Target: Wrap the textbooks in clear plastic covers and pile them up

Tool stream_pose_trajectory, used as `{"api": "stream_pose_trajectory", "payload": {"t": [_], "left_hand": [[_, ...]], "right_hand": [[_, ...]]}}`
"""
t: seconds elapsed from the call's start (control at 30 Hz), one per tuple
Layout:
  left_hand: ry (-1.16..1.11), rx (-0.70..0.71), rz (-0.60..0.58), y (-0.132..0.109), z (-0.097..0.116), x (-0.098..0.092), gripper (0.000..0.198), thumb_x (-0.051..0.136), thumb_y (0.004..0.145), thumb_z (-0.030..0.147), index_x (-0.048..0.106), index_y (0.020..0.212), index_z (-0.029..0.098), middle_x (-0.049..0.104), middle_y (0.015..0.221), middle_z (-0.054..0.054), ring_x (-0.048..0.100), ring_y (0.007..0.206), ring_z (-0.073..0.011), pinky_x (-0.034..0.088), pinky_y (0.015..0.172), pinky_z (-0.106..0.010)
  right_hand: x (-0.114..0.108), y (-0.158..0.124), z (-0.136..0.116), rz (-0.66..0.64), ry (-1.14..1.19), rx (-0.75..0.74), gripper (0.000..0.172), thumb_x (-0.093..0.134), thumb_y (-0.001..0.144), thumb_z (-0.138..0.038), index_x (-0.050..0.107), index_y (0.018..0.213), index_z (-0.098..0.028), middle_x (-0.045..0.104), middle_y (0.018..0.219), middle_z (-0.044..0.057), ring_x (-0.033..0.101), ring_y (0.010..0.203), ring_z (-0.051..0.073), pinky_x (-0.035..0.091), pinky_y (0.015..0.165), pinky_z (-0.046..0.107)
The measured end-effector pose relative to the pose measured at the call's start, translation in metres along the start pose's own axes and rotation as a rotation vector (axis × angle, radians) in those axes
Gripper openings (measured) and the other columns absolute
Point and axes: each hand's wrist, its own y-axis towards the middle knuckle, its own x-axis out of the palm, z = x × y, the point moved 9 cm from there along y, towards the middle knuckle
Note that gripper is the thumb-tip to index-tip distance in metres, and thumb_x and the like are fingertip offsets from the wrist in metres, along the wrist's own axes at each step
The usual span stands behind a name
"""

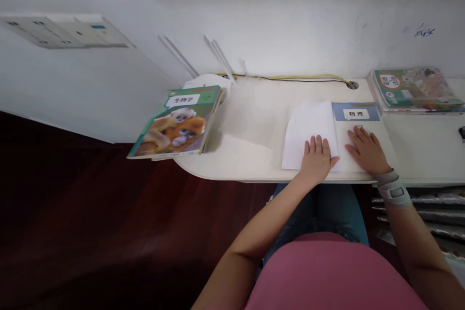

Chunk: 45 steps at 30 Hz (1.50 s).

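Observation:
A physics textbook [355, 118] with a blue band across its top lies near the front edge of the desk. White paper [308, 126] extends from its left side, flat on the desk. My left hand [316, 157] rests on this paper beside the book's left edge, palm down with the fingers stretched out. On the book's cover lies my right hand [367, 150], flat with fingers spread, a grey band around its wrist. How the paper joins the book cannot be made out under my hands.
A stack of biology textbooks [178, 123] sits at the desk's rounded left end, jutting past the edge. More books [417, 89] are piled at the right. Yellow and black cables [290, 77] run along the wall to a hole. The white desk [240, 155] stands above a dark wooden floor [109, 232].

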Motion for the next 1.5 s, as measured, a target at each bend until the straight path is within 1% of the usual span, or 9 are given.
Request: {"api": "stream_pose_trajectory", "payload": {"t": [0.2, 0.5, 0.8, 1.0, 1.13, 1.23, 1.3, 1.4, 1.5], "left_hand": [[-0.002, 0.055, 0.033, -0.008, 0.007, -0.004, 0.073, 0.031, 0.094, 0.054, 0.040, 0.138, -0.004, 0.038, 0.142, -0.030, 0.032, 0.137, -0.0355, 0.029, 0.111, -0.048], [0.056, -0.041, 0.084, -0.006, -0.012, -0.010, 0.069, 0.030, 0.095, 0.052, 0.050, 0.131, -0.004, 0.048, 0.136, -0.026, 0.043, 0.131, -0.0333, 0.036, 0.107, -0.044], [0.067, -0.011, 0.082, -0.012, -0.020, -0.009, 0.053, 0.030, 0.098, 0.037, 0.050, 0.134, 0.004, 0.047, 0.140, -0.020, 0.040, 0.134, -0.0313, 0.025, 0.113, -0.052], [0.139, -0.218, 0.180, -0.027, -0.081, -0.037, 0.048, 0.032, 0.092, 0.014, 0.048, 0.137, 0.015, 0.039, 0.148, -0.013, 0.029, 0.139, -0.0337, 0.024, 0.110, -0.055], [0.107, -0.479, 0.097, -0.043, -0.146, -0.055, 0.043, 0.037, 0.088, 0.019, 0.056, 0.125, 0.009, 0.059, 0.126, -0.022, 0.056, 0.115, -0.0344, 0.041, 0.093, -0.050], [-0.134, -0.574, -0.051, -0.055, -0.181, -0.050, 0.032, 0.042, 0.086, 0.032, 0.069, 0.084, 0.014, 0.071, 0.088, -0.017, 0.065, 0.092, -0.0328, 0.045, 0.083, -0.047], [-0.516, -0.543, 0.046, -0.059, -0.188, -0.057, 0.031, 0.048, 0.082, 0.039, 0.065, 0.068, 0.017, 0.070, 0.077, -0.011, 0.066, 0.088, -0.0292, 0.047, 0.083, -0.044], [-1.274, -0.375, 0.261, -0.063, -0.177, -0.077, 0.027, 0.061, 0.075, 0.043, 0.063, 0.063, 0.019, 0.072, 0.094, -0.008, 0.064, 0.100, -0.0266, 0.047, 0.090, -0.042], [-1.727, -0.177, 0.251, -0.062, -0.142, -0.094, 0.029, 0.070, 0.071, 0.044, 0.062, 0.058, 0.020, 0.065, 0.122, -0.006, 0.055, 0.119, -0.0303, 0.047, 0.093, -0.046]], "right_hand": [[-0.001, -0.001, -0.001, 0.004, -0.006, 0.007, 0.055, 0.027, 0.096, -0.043, 0.044, 0.138, -0.012, 0.040, 0.148, 0.016, 0.036, 0.136, 0.029, 0.030, 0.108, 0.050], [0.000, 0.001, 0.000, 0.005, -0.001, 0.010, 0.055, 0.028, 0.095, -0.043, 0.044, 0.139, -0.013, 0.041, 0.147, 0.016, 0.035, 0.136, 0.029, 0.031, 0.107, 0.050], [-0.002, 0.001, -0.001, 0.029, 0.037, 0.005, 0.054, 0.028, 0.096, -0.043, 0.046, 0.137, -0.012, 0.041, 0.147, 0.016, 0.037, 0.135, 0.030, 0.032, 0.106, 0.050], [0.000, 0.000, -0.002, 0.051, 0.044, -0.007, 0.053, 0.030, 0.096, -0.042, 0.047, 0.136, -0.012, 0.041, 0.147, 0.016, 0.037, 0.135, 0.031, 0.032, 0.106, 0.051], [0.000, -0.001, -0.002, 0.086, 0.062, -0.027, 0.052, 0.032, 0.095, -0.042, 0.049, 0.135, -0.013, 0.042, 0.146, 0.017, 0.038, 0.134, 0.033, 0.032, 0.104, 0.054], [-0.001, -0.001, -0.006, 0.085, 0.126, -0.081, 0.048, 0.034, 0.095, -0.040, 0.052, 0.132, -0.015, 0.045, 0.144, 0.015, 0.039, 0.133, 0.033, 0.033, 0.104, 0.054], [-0.002, -0.001, -0.014, 0.074, 0.194, -0.152, 0.044, 0.035, 0.095, -0.036, 0.055, 0.129, -0.017, 0.048, 0.142, 0.013, 0.041, 0.133, 0.029, 0.034, 0.105, 0.052], [-0.007, -0.005, -0.033, 0.048, 0.288, -0.277, 0.040, 0.036, 0.096, -0.033, 0.058, 0.126, -0.019, 0.053, 0.138, 0.010, 0.044, 0.131, 0.026, 0.034, 0.106, 0.049], [-0.012, -0.009, -0.058, 0.027, 0.363, -0.398, 0.039, 0.040, 0.095, -0.035, 0.058, 0.126, -0.021, 0.053, 0.139, 0.009, 0.043, 0.132, 0.025, 0.033, 0.108, 0.049]]}}
